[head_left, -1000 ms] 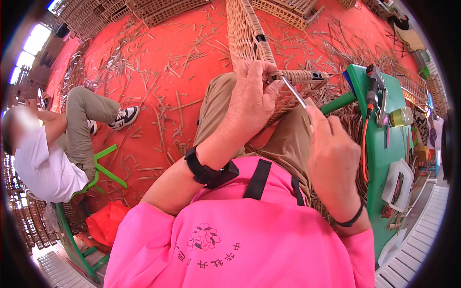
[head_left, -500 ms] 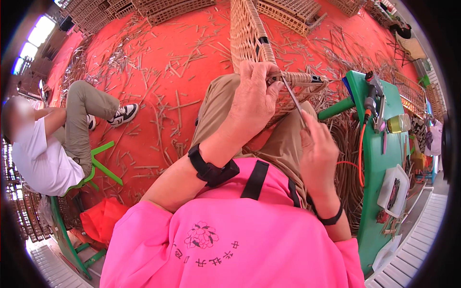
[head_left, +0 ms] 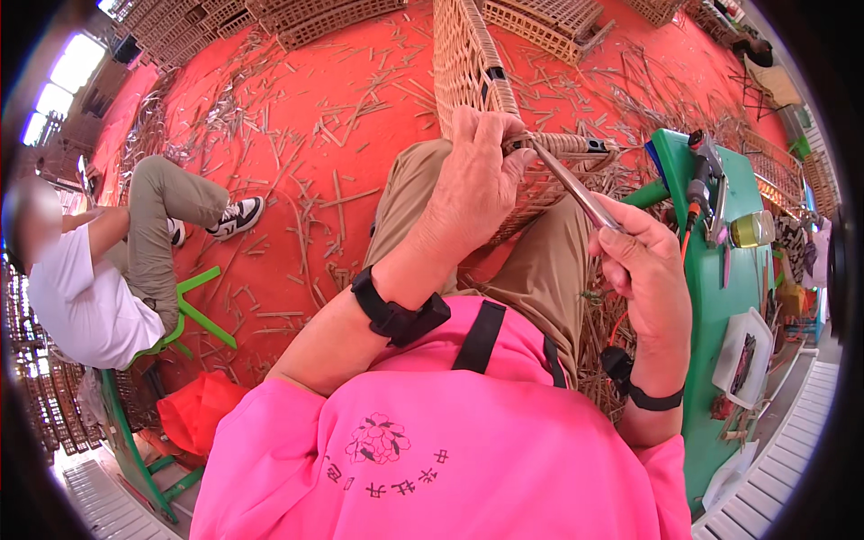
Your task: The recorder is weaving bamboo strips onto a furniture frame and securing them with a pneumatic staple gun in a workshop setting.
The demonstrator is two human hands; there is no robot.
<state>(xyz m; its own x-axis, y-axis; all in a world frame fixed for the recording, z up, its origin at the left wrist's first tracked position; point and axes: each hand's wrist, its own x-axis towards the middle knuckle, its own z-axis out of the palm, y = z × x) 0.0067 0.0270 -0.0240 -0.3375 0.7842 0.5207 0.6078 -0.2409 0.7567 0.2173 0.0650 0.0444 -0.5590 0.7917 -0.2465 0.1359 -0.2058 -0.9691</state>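
A woven wicker piece (head_left: 461, 67) leans over my knees, its rim wrapped in cane with dark patches of frame showing. At its near corner my left hand (head_left: 472, 184) is closed, thumb and fingers pinching the rim where a strip comes out. That flat brownish cane strip (head_left: 571, 184) runs taut and slanting from the corner toward my right. Its other end is pinched in my right hand (head_left: 643, 261), held above my right thigh. What lies under my left fingers is hidden.
A green bench (head_left: 720, 333) at my right carries a tool with an orange hose (head_left: 697, 193), a yellowish jar (head_left: 751, 229) and a white tray (head_left: 742, 360). Cane scraps litter the red floor (head_left: 297, 144). A seated person (head_left: 85, 279) is at left; wicker pieces (head_left: 333, 18) are stacked beyond.
My right hand has moved right and toward me with the strip, so more of its length shows between the hands. My left hand stays at the wicker corner.
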